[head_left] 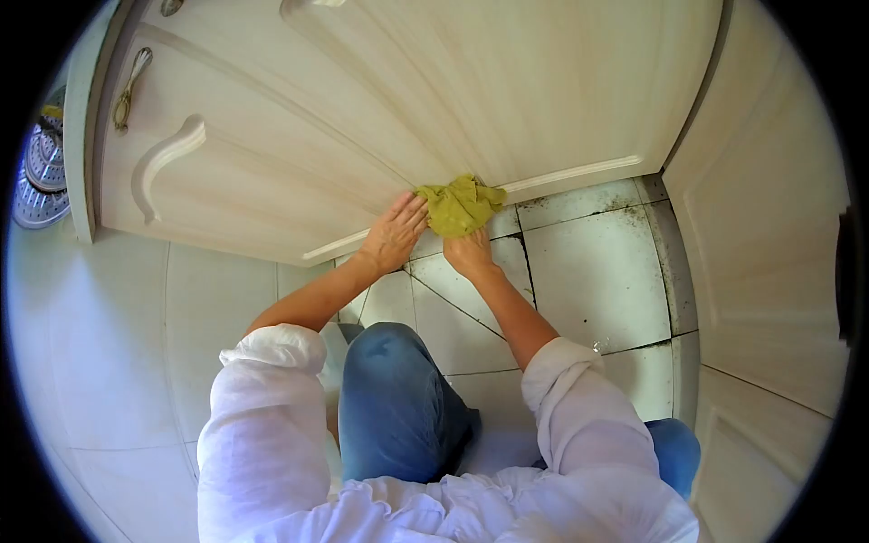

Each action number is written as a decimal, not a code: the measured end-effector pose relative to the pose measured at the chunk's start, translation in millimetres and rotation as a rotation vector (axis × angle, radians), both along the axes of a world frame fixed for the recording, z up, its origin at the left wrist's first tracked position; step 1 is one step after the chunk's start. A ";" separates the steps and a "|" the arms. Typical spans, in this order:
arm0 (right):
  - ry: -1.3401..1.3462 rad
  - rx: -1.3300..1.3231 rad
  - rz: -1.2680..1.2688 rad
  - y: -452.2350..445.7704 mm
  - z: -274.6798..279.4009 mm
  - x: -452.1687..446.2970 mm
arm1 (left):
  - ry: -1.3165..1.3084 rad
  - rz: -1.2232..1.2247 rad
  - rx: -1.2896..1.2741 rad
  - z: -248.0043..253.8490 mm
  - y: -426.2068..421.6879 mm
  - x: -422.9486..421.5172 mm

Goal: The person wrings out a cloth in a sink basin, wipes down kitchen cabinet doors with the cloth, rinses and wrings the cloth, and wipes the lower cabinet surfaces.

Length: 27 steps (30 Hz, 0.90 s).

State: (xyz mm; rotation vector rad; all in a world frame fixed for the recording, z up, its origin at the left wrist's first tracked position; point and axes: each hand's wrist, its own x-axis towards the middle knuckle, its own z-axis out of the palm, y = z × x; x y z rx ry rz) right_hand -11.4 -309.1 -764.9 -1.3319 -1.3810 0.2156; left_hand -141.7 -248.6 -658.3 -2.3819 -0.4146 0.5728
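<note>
A crumpled yellow-green cloth [460, 204] is pressed against the lower part of a pale wooden cabinet door [380, 100]. My right hand [469, 251] grips the cloth from below, its fingers mostly hidden under the folds. Beside it, my left hand [396, 235] lies with fingers stretched out against the door's lower edge, the fingertips close to the cloth's left side; whether they touch it I cannot tell.
White floor tiles [593, 271] with dark, dirty joints run below the door. Another cabinet panel [760, 217] stands at the right. A metal handle [132, 90] sticks out at upper left, and perforated metal kitchenware [42, 172] sits beyond the cabinet's left side. My bent knee [389, 389] is below my hands.
</note>
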 end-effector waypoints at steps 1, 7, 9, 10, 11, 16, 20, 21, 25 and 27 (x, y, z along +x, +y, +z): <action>-0.006 -0.065 -0.007 -3.1 -2.4 1.1 | 0.066 -0.060 0.032 -1.9 -2.1 1.2; -0.042 -0.027 -0.056 4.0 23.5 -10.9 | 0.057 -0.109 0.080 42.5 6.7 -5.9; -0.026 -0.071 -0.031 6.8 24.8 -8.9 | 0.065 -0.048 0.055 19.8 -0.3 -4.2; -0.036 -0.078 -0.049 2.7 21.8 -2.5 | 0.065 0.008 0.032 10.3 -1.5 0.5; -0.044 -0.092 -0.066 -2.9 18.7 3.1 | 0.058 0.005 0.032 3.9 -0.7 2.5; -0.004 0.009 -0.073 -4.2 12.6 0.2 | -0.008 -0.243 0.059 19.8 13.3 -2.5; -0.055 0.172 -0.114 9.9 63.9 -7.2 | -0.112 -0.153 -0.014 69.8 31.4 -18.5; -0.052 0.167 -0.116 14.1 83.0 -6.3 | -0.155 -0.113 -0.009 83.7 35.5 -23.3; -0.046 0.161 -0.035 17.0 125.2 10.2 | -0.327 -0.118 0.127 122.0 12.9 -8.2; -0.037 0.275 -0.071 16.7 117.7 19.2 | -0.451 -0.076 0.059 98.8 7.1 6.4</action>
